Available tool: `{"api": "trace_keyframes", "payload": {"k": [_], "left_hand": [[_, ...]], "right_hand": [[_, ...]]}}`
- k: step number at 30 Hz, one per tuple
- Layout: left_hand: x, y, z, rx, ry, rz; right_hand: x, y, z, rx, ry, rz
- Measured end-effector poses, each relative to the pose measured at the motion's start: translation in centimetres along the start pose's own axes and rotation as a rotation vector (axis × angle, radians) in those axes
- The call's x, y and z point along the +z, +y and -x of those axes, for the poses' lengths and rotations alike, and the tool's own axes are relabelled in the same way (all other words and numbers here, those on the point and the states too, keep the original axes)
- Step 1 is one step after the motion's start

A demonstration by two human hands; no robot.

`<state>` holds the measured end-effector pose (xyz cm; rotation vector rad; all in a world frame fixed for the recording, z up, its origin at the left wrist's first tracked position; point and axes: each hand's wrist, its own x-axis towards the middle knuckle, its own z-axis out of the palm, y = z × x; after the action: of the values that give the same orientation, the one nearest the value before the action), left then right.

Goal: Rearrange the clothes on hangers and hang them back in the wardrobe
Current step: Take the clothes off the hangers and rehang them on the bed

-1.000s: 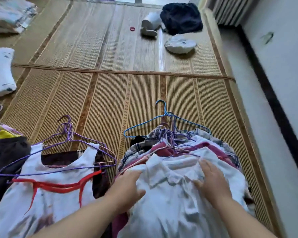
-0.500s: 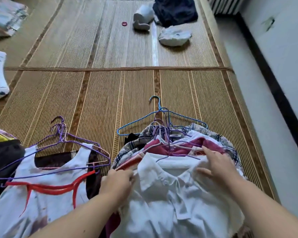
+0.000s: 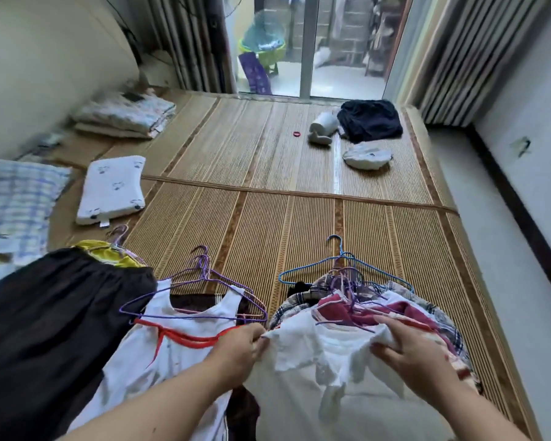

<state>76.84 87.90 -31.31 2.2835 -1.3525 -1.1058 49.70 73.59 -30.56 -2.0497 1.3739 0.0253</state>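
Note:
A white collared shirt (image 3: pixel 325 377) lies on top of a pile of clothes on hangers at the lower right of a straw mat. My left hand (image 3: pixel 240 351) pinches its left shoulder. My right hand (image 3: pixel 407 348) grips its right shoulder near the collar. Under it are a maroon garment (image 3: pixel 411 313) and a plaid shirt (image 3: pixel 299 300), with purple hangers and a blue hanger (image 3: pixel 341 265) sticking out above. To the left lies a white sleeveless top with red trim (image 3: pixel 178 345) under purple wire hangers (image 3: pixel 201 281). A dark brown garment (image 3: pixel 51 329) lies further left.
The straw mat (image 3: pixel 268 224) stretches ahead. A small white pillow (image 3: pixel 112 189), a checked cloth (image 3: pixel 13 202) and folded bedding (image 3: pixel 124 116) lie left. A navy garment (image 3: pixel 369 122), white items (image 3: pixel 366 155) and a red ring (image 3: pixel 296 134) lie far ahead. A wall (image 3: pixel 522 218) runs along the right.
The view has tilted up and now shows the room and glass door. Both hands have closed on the white shirt's shoulders and spread further apart.

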Motion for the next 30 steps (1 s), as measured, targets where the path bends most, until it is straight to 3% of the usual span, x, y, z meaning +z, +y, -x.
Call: {"api": "trace_keyframes", "payload": {"k": [7,19,26,30], "left_hand": [[-5.7,-3.4,13.2,0.043,0.271,0.100],[-11.6,-4.7,29.0,0.078,0.543,0.272],[-10.9,1.1,33.6,0.069,0.560,0.063],[-8.3,8.1,33.4,0.119,0.465,-0.024]], "right_hand": [[-1.0,-8.6,8.6,-0.223,-0.008,-0.070],[-3.4,-16.3,19.2,-0.352,0.084,-0.062],[-7.7,-15.0,22.6,-0.467,0.174,-0.097],[-12.6,-10.8,23.2,-0.495,0.254,-0.073]]}}
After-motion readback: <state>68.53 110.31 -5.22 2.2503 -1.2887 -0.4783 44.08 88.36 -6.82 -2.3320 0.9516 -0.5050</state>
